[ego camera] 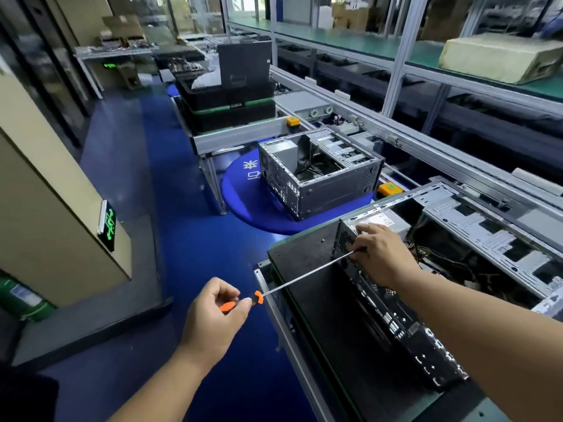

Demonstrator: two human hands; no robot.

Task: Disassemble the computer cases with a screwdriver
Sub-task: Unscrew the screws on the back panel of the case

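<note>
Left hand: the left hand (213, 312), out over the blue floor and off the bench edge, curls its fingers and thumb round the orange-and-black handle of a long, thin-shafted screwdriver (304, 278).
Screwdriver: its steel shaft slants up and to the right across the bench corner, the tip meeting the upper rear corner of the near case, right at the right hand's fingers.
Right hand: the right hand (380, 254) rests on the top rear edge of the open black-and-grey metal computer case (396, 327), fingers bent over the rim and closing round the shaft's tip end; whether they pinch the tip or only steady it cannot be told.
Near case: it lies side-open on the dark work mat (307, 257) of the bench, its perforated rear panel facing the left hand, cables and drive bays showing inside beyond the right forearm.
Second case: another open grey metal computer case (320, 175) stands well beyond both hands, on a round blue stool-like surface (243, 196).
Background: stacked black trays (228, 99) sit on an aluminium-framed conveyor line (426, 147); a green-lit exit sign (108, 225) hangs on the beige wall at left.
</note>
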